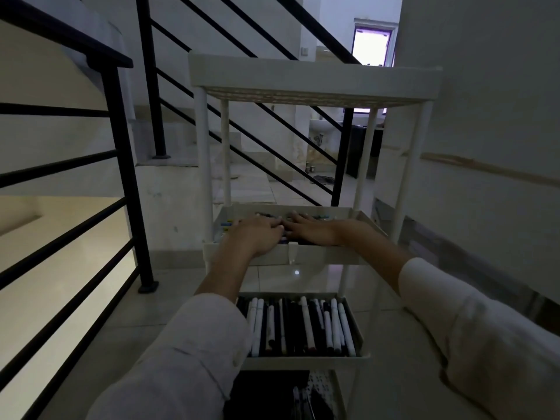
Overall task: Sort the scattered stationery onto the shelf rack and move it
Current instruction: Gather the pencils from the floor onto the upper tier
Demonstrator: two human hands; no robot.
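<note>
Two tiers of the shelf rack [315, 77] are loaded: pens [303, 327] on the lower, mixed stationery [225, 227] on the middle. Left hand [257, 236] and right hand [312, 227] lie flat, fingers extended, gripping nothing. Sorting looks finished; the move remains, apparently.

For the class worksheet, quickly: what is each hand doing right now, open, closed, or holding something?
Left hand: open, palm down flat on the pens in the rack's second tray, gripping nothing.
Right hand: open, flat beside it on the same pens, holding nothing.
</note>
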